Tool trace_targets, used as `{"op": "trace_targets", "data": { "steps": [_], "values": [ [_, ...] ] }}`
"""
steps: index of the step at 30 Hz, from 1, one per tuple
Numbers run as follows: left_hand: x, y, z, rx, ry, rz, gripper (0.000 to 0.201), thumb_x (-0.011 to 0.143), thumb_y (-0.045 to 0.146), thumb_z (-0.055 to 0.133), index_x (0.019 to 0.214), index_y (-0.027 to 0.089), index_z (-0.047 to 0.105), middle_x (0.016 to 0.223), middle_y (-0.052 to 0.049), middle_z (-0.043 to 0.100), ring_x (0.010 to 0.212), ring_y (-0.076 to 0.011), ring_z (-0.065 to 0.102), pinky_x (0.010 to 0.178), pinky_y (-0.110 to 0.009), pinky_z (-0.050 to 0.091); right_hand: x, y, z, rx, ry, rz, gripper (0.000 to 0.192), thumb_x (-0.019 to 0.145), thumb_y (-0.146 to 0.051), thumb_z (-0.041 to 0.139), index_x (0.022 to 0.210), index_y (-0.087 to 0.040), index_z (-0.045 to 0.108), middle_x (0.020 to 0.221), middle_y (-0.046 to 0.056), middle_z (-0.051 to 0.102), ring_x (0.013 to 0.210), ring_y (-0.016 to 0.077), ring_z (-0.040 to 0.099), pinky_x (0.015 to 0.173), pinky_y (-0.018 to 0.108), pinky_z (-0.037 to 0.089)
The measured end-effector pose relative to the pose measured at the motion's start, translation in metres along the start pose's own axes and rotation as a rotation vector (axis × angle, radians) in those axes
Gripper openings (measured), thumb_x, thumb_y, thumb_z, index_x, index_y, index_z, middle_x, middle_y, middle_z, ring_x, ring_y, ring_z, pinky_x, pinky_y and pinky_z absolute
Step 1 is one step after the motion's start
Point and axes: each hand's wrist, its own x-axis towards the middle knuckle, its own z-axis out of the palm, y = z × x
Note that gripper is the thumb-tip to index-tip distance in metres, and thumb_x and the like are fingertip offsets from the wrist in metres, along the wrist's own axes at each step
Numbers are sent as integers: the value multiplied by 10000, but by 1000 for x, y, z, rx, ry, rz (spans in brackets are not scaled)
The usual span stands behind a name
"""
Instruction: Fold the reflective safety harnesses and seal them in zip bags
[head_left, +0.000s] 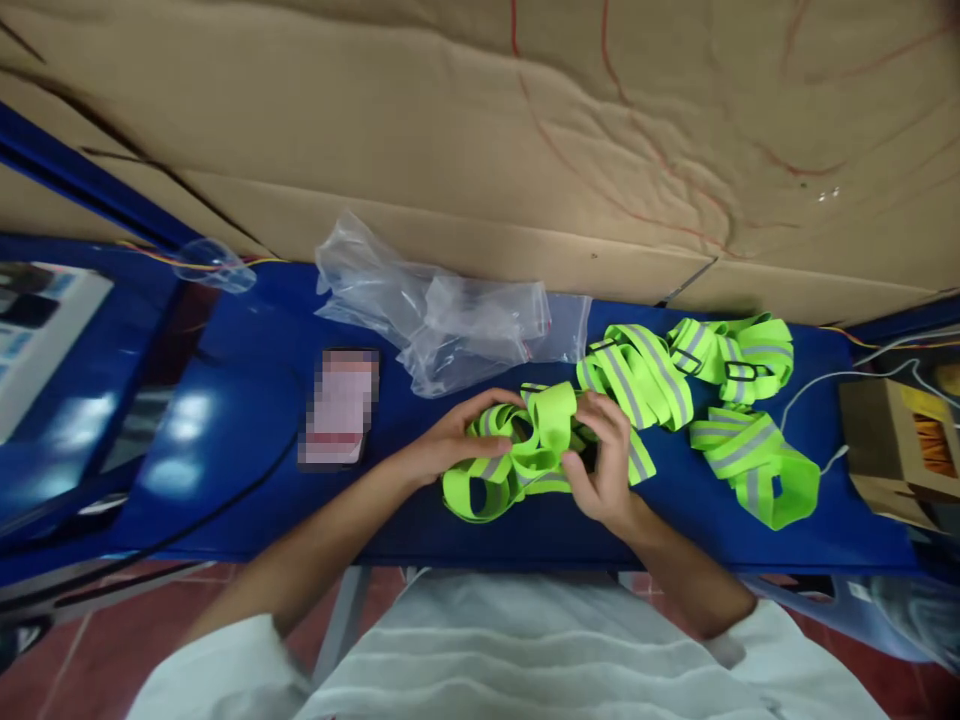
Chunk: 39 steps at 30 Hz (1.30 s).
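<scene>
Both my hands are on a neon-yellow reflective strap [551, 425] with a grey stripe, loosely looped near the front of the blue table [420, 530]. My left hand [469, 435] wraps the left side of the bundle, thumb over the top. On its right side, my right hand [604, 455] is closed with thumb and fingers curled at the webbing. A folded reflective strap bundle [641, 375] lies just beyond my right hand. Farther right are another bundle with black buckles [757, 355] and a looser coiled one [757, 460].
Clear plastic bags [465, 320] lie at the back, against a cardboard wall [337, 120]. A phone [339, 408] rests left of my hands. An open cardboard box [885, 450] and a white cable [806, 385] are at the right. A clear plastic cup [214, 265] lies back left.
</scene>
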Motion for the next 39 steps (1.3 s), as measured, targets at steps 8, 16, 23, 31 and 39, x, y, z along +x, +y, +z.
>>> {"op": "trace_targets", "data": {
  "steps": [8,16,23,31,39],
  "values": [
    [-1,-14,-5,-264,-121,-67,500,826,295,882,1247,257,616,973,-34,778,798,-169,730,706,-238,579,-13,7,13,164,0,234,438,982,-209,584,1416,-236,532,1356,141,595,1295,292,600,1057,508,542],
    [-5,-11,-7,-325,-117,-10,447,746,166,872,1139,217,665,906,-37,791,805,-199,757,712,-255,598,-14,0,8,233,27,195,394,1033,-295,507,1421,-255,557,1320,141,624,1268,309,617,1037,529,555],
    [-2,-19,-14,-455,-112,-37,434,692,60,766,1089,216,684,914,-21,814,740,-164,758,652,-216,606,-12,-2,8,198,13,257,314,1030,-270,495,1317,-248,618,1212,119,681,1158,286,684,949,479,607],
    [-5,-16,-10,-487,-87,-50,420,618,52,746,1011,191,695,845,-19,802,701,-158,739,630,-205,579,-11,-6,4,158,48,223,280,998,-230,532,1250,-250,653,1128,109,703,1070,287,703,873,492,627],
    [-9,-7,-25,-253,49,-1,311,606,129,739,900,195,662,797,17,714,635,-143,647,576,-216,510,4,0,5,-8,-153,216,391,979,-209,601,1367,-253,585,1276,128,692,1205,298,682,975,499,597]
  ]
}}
